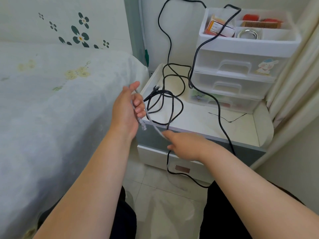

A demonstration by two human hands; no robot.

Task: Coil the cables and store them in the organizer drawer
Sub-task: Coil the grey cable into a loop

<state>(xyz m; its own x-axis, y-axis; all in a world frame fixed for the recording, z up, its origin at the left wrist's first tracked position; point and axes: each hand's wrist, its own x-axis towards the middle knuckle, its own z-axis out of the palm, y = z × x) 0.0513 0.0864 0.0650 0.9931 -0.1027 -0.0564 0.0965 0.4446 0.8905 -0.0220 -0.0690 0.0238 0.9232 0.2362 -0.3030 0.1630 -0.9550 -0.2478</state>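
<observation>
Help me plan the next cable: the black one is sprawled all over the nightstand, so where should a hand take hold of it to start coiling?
Probably at its plug end, which lies free near the nightstand's left edge, beside the left hand. Come from the left and above, pinching just behind the plug: the black cable loops loosely from there, so it should feed out without snagging.
</observation>
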